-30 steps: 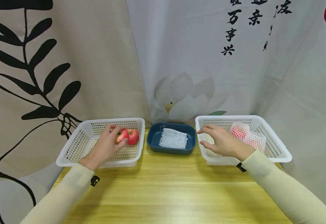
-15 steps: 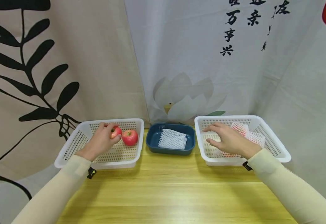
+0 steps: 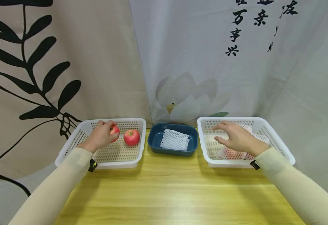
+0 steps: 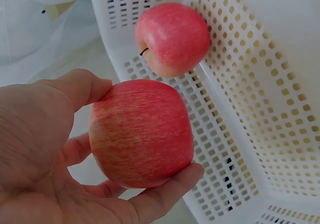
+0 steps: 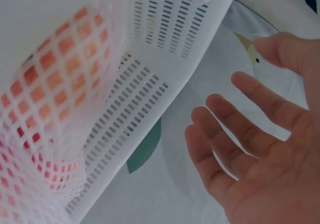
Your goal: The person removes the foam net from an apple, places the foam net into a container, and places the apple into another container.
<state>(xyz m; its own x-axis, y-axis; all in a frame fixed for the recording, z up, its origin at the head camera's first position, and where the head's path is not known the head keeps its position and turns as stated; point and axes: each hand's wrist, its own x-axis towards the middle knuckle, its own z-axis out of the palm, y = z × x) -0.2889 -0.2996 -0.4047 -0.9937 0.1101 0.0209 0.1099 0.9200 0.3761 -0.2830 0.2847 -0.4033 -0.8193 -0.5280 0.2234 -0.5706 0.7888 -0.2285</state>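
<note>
My left hand (image 3: 100,136) grips a red apple (image 3: 114,129) over the left white basket (image 3: 119,164). In the left wrist view the thumb lies on one side of this apple (image 4: 142,136) and the fingers curl around the other. A second red apple (image 3: 131,137) sits in the same basket, apart from the held one. Fingers spread and holding nothing, my right hand (image 3: 240,137) hovers over the right white basket (image 3: 279,140). Several reddish fruits in white foam nets (image 3: 232,154) lie in that basket, partly hidden by the hand; one netted fruit (image 5: 60,83) shows close in the right wrist view.
Between the baskets stands a dark blue tray (image 3: 172,152) with a white foam net (image 3: 175,139) lying flat in it. The wooden table (image 3: 175,193) extends in front. A printed curtain (image 3: 181,62) hangs behind the containers.
My left hand has carried its apple leftward, away from the second apple, which now shows whole. My right hand has drifted right, from the basket's left side toward its middle, still holding nothing.
</note>
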